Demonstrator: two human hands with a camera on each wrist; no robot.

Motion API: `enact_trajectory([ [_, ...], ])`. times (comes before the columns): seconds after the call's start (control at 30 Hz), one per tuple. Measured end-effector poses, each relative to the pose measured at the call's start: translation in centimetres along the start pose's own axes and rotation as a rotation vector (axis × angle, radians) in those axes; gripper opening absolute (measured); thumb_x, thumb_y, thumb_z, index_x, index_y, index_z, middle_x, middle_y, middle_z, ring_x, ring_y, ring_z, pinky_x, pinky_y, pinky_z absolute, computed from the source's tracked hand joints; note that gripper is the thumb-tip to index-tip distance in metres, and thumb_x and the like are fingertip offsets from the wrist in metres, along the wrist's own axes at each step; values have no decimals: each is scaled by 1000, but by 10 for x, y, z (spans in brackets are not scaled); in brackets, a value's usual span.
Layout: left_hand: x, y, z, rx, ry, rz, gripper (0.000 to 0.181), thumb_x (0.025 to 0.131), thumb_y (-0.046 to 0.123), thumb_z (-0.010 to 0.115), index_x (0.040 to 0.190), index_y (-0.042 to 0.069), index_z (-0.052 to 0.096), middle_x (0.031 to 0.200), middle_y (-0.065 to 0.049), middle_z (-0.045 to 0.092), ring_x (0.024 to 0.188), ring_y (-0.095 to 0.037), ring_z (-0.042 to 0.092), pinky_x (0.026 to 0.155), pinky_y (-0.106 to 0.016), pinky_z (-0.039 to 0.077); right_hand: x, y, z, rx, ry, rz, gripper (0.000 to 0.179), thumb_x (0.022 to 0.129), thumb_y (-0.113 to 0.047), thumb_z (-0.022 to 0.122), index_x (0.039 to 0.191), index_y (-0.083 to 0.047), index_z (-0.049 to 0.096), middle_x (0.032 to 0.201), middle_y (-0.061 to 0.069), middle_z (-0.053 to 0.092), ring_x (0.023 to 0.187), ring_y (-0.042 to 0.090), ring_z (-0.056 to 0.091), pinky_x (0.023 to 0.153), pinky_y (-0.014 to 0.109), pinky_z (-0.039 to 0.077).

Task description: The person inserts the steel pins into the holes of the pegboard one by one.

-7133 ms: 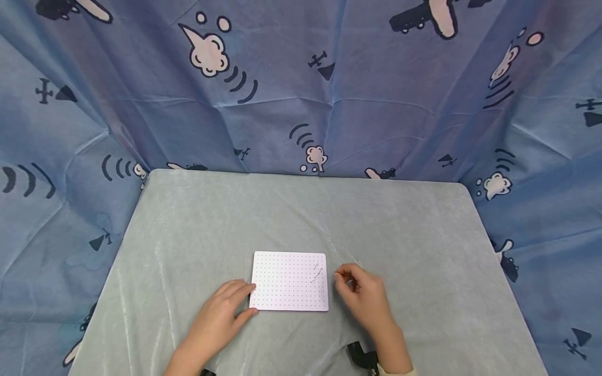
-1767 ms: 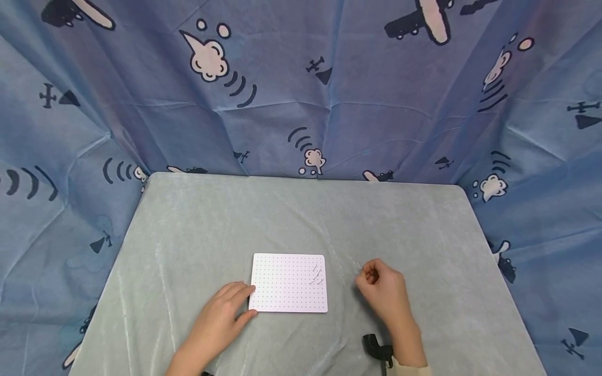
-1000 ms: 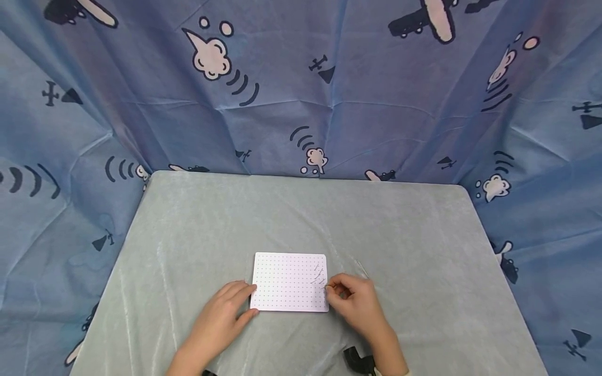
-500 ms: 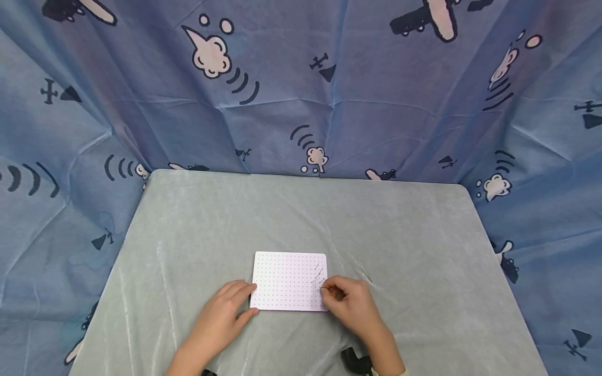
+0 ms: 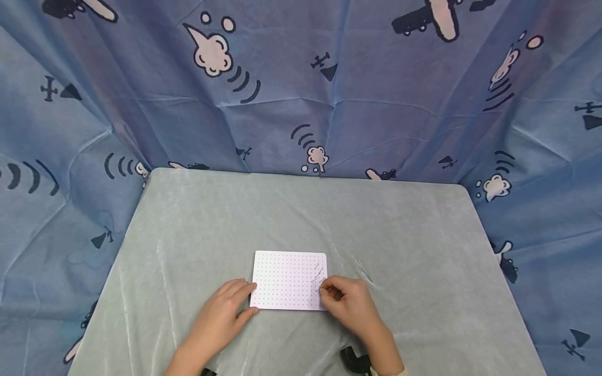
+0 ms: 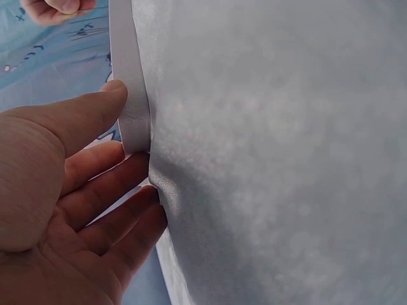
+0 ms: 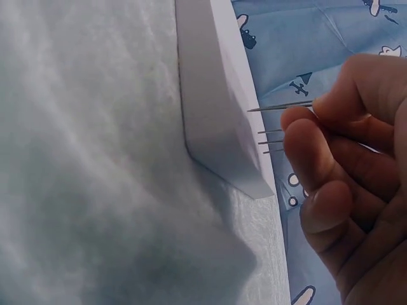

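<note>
A thin white board [image 5: 287, 282] with a grid of small holes lies on the table. My left hand [image 5: 218, 318] rests at its near left corner, thumb at the front edge and relaxed fingertips at the left edge. Above the board's right side, the thumb and index finger of my right hand [image 5: 350, 305] pinch a needle [image 7: 276, 107]. Its pointed tip overlaps the board's edge in the right wrist view. Several other needles [image 7: 270, 131] stand up from the board close by, partly hidden behind my fingers.
Thin needles [image 5: 363, 270] lie on the grey-green tablecloth [image 5: 226, 219] right of the board. A blue patterned curtain [image 5: 277, 104] hangs behind and along both sides of the table. A black wrist mount [image 5: 356, 360] sits below my right hand.
My right hand has gone from the needles on the cloth leftward to the board's right side, carrying a needle, and has barely moved in the last half second. My left hand stays put.
</note>
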State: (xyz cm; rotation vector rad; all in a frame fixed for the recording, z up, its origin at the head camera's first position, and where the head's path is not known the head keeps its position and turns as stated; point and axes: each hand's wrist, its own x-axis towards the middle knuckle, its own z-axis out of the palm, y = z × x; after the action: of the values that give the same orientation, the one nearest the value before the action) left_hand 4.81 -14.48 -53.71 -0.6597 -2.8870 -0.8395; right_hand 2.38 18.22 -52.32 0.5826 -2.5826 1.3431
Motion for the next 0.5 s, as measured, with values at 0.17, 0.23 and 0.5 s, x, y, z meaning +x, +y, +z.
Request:
enact_trajectory([
  [0.17, 0, 0, 0, 0, -5, 1, 56, 84, 23, 98, 131, 2, 76, 128, -8, 75, 127, -28, 66, 113, -45, 56, -1, 1, 2, -9, -6, -11, 33, 76, 13, 76, 81, -19, 72, 70, -17, 58, 59, -3, 51, 48, 12, 45],
  [0.23, 0, 0, 0, -2, -7, 0, 56, 84, 23, 98, 131, 2, 76, 128, -8, 75, 128, -28, 66, 113, -45, 56, -1, 1, 3, -19, -9, -9, 33, 76, 13, 76, 81, -19, 72, 70, -17, 58, 59, -4, 51, 48, 11, 45],
  [0.5, 0, 0, 0, -7, -3, 1, 56, 84, 23, 98, 131, 2, 75, 129, -8, 75, 128, -27, 66, 113, -45, 56, 0, 2, 5, -58, -13, -12, 32, 76, 12, 77, 81, -20, 71, 71, -18, 58, 60, -6, 50, 49, 11, 45],
])
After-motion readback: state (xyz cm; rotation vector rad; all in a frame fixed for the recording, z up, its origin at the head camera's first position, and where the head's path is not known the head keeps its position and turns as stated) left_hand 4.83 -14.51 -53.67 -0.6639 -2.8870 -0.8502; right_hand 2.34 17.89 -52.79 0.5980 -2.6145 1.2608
